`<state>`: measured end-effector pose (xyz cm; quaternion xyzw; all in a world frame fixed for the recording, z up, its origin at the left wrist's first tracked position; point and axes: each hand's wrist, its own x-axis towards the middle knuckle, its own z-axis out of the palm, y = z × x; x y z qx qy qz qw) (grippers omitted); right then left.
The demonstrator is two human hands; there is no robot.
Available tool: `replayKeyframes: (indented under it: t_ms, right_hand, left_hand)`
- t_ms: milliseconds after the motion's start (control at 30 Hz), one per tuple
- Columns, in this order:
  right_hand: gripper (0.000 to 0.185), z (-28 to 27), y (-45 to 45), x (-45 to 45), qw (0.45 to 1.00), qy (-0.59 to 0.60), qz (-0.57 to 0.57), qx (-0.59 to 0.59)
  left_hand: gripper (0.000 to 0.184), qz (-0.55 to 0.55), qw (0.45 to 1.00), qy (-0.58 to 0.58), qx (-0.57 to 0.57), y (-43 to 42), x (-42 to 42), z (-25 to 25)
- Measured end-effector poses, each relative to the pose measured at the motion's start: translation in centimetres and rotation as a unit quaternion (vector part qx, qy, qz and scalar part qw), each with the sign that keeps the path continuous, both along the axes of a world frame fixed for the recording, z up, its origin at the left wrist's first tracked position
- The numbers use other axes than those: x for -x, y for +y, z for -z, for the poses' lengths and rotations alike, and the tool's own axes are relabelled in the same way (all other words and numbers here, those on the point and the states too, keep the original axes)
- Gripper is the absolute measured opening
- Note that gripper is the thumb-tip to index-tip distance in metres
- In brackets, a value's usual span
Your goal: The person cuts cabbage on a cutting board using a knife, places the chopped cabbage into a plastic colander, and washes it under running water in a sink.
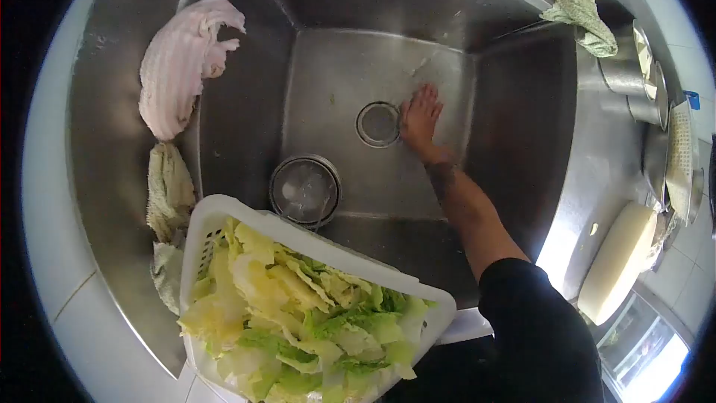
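Note:
My right hand (421, 119) reaches down into the steel sink (335, 75), its fingers stretched out beside the round drain (378, 125), holding nothing. A white perforated basket (328, 245) full of cut green and yellow leaves (298, 306) is tilted at the near edge of the sink. Left of the drain stands a round metal container (305, 189), partly behind the basket's rim. My left hand is not in view.
A pink cloth (179, 67) and a pale cloth (168, 186) lie on the left ledge. Another cloth (582, 19) hangs at the upper right corner. Metal containers (625, 75) and a long cream-coloured block (617, 261) are on the right.

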<state>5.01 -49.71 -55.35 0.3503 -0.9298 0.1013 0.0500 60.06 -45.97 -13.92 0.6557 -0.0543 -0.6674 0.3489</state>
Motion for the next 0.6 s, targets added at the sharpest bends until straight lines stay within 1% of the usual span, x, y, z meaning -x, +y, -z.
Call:
replayKeyframes:
  t_ms: [67, 100, 133, 167, 233, 300, 333, 367, 433, 467, 500, 533, 567, 600]
  right_hand:
    - [0.055, -1.0, -0.2, -2.1, 0.996, -0.065, -0.035, 0.040]
    - [0.054, -3.6, -0.4, -3.0, 0.979, -0.135, -0.154, 0.001]
    - [0.053, -7.1, -0.2, -4.5, 0.941, -0.204, -0.266, -0.042]
    - [0.052, -9.5, -0.3, -6.9, 0.902, -0.241, -0.336, -0.128]
    - [0.049, -10.3, 2.5, -11.1, 0.849, -0.250, -0.449, -0.121]
    - [0.047, -5.4, 5.3, -12.6, 0.843, -0.226, -0.487, -0.028]
    - [0.049, -2.5, 5.8, -12.7, 0.806, -0.243, -0.540, 0.021]
    - [0.050, -1.0, 6.0, -13.0, 0.761, -0.261, -0.590, 0.071]
    - [0.053, -1.8, 4.6, -10.4, 0.842, -0.186, -0.502, -0.070]
    - [0.053, -4.4, 3.7, -8.2, 0.857, -0.285, -0.395, -0.167]
    - [0.053, -6.5, 3.0, -6.5, 0.849, -0.369, -0.276, -0.260]
    - [0.053, -6.2, 3.4, -6.2, 0.849, -0.366, -0.277, -0.262]
    - [0.051, -5.6, 3.4, -5.8, 0.904, -0.225, -0.311, -0.187]
    - [0.050, -5.5, 3.0, -5.5, 0.932, -0.079, -0.338, -0.104]
  left_hand:
    - [0.066, 0.001, 1.000, 0.003, 0.002, -0.3, 0.5, 0.1]
    - [0.066, 0.000, 1.000, 0.004, 0.003, -0.5, 0.7, 0.2]
    - [0.066, 0.002, 1.000, 0.006, 0.000, -0.7, 0.9, 0.1]
    - [0.066, 0.006, 1.000, 0.007, -0.001, -1.0, 1.2, 0.2]
    - [0.066, 0.010, 1.000, 0.012, -0.004, -1.6, 1.7, 0.5]
    - [0.066, 0.019, 1.000, 0.014, -0.007, -2.2, 2.1, 0.7]
    - [0.066, 0.022, 1.000, 0.014, -0.008, -2.4, 2.2, 0.7]
    - [0.066, 0.022, 1.000, 0.009, -0.006, -2.4, 2.1, 0.5]
    - [0.066, 0.021, 1.000, 0.003, -0.007, -2.5, 1.9, 0.3]
    - [0.066, 0.019, 1.000, 0.000, -0.009, -2.4, 1.9, 0.2]
    - [0.066, 0.016, 1.000, 0.001, -0.011, -2.4, 1.9, 0.2]
    - [0.066, 0.013, 1.000, 0.002, -0.011, -2.4, 1.9, 0.3]
    - [0.066, 0.012, 1.000, 0.004, -0.011, -2.4, 1.8, 0.3]
    - [0.066, 0.011, 1.000, 0.005, -0.010, -2.3, 1.8, 0.4]
